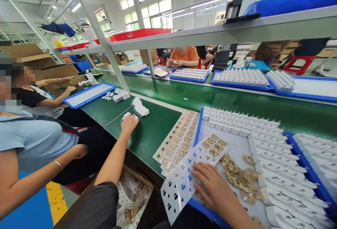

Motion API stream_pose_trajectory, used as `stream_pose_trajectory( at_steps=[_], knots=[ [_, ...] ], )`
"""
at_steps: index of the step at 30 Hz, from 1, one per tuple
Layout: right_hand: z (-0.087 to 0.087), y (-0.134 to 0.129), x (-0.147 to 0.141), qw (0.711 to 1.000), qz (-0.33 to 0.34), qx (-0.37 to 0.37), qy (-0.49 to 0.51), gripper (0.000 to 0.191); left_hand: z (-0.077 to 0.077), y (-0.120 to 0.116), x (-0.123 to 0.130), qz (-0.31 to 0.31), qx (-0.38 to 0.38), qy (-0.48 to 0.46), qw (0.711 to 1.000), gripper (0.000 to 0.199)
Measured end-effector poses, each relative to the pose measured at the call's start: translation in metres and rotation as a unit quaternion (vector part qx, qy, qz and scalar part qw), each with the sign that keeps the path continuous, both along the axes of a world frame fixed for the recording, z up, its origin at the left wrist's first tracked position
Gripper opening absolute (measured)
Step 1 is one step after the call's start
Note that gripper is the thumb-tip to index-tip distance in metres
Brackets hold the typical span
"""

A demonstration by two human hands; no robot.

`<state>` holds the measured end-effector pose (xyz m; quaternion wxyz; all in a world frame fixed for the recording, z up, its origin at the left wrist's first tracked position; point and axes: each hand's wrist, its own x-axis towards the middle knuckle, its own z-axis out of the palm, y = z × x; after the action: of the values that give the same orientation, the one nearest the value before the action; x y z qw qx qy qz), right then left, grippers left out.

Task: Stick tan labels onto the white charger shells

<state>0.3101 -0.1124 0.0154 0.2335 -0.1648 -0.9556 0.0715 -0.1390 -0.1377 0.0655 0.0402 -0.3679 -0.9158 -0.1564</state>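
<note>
Green workbench [151, 137]: the left hand [127, 124] pinches a white part [135, 118]; the right hand [214, 188], grip spread, touches a perforated sheet [176, 186].

The left hand [128, 125] touches a small white part [135, 118] on the green table [150, 130]. The right hand [214, 187] rests on a holey sheet [172, 192]. Near right, a blue tray [199, 128] holds white blocks [276, 158] and tan bits [240, 180].

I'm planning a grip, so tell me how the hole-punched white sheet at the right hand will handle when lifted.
The white sheet is probably light and flexible, since it looks thin. Its glossy sheen suggests it may be slippery.
</note>
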Motion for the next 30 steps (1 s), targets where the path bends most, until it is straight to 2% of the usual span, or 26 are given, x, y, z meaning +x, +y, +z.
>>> stream_pose_trajectory(
  at_steps=[2, 4, 7, 9, 12, 14, 15, 17, 19, 22, 25, 30],
  knots=[
    [0.002, -0.001, 0.0, 1.0, -0.001, -0.017, 0.0, 0.028, 0.002, -0.003, -0.015, 0.019, -0.005, 0.007, 1.0, 0.039],
    [0.005, -0.002, 0.001, 0.999, -0.002, -0.039, -0.007, 0.028, 0.005, -0.001, -0.021, 0.024, 0.005, 0.018, 1.0, 0.043],
    [0.008, -0.004, 0.001, 0.997, -0.012, -0.076, -0.021, 0.028, 0.006, 0.009, -0.007, -0.015, 0.036, 0.038, 0.999, 0.047],
    [0.011, -0.006, 0.001, 0.995, -0.015, -0.093, -0.029, 0.029, 0.002, 0.021, 0.02, -0.09, 0.044, 0.032, 0.994, 0.045],
    [0.016, -0.01, 0.0, 0.994, -0.001, -0.105, -0.032, 0.026, -0.006, 0.039, 0.083, -0.245, 0.027, -0.019, 0.969, 0.042],
    [0.019, -0.01, 0.0, 0.992, 0.01, -0.122, -0.032, 0.024, -0.009, 0.05, 0.131, -0.35, 0.013, -0.062, 0.934, 0.043],
    [0.02, -0.009, 0.0, 0.99, 0.012, -0.133, -0.033, 0.024, -0.009, 0.056, 0.153, -0.41, 0.011, -0.085, 0.908, 0.044],
    [0.022, -0.008, 0.001, 0.987, 0.014, -0.152, -0.041, 0.024, -0.008, 0.066, 0.192, -0.468, 0.001, -0.117, 0.876, 0.042],
    [0.024, -0.008, 0.001, 0.986, 0.012, -0.16, -0.05, 0.025, -0.009, 0.075, 0.217, -0.47, -0.032, -0.156, 0.868, 0.04],
    [0.026, -0.008, 0.002, 0.988, 0.01, -0.148, -0.046, 0.026, -0.013, 0.081, 0.234, -0.439, -0.066, -0.217, 0.87, 0.038],
    [0.022, -0.008, 0.003, 0.993, 0.007, -0.117, -0.026, 0.027, -0.018, 0.076, 0.234, -0.424, -0.057, -0.255, 0.867, 0.036],
    [0.006, 0.007, 0.005, 0.995, -0.062, -0.022, 0.077, 0.028, -0.019, 0.065, 0.225, -0.388, 0.017, -0.317, 0.866, 0.051]
  ],
)
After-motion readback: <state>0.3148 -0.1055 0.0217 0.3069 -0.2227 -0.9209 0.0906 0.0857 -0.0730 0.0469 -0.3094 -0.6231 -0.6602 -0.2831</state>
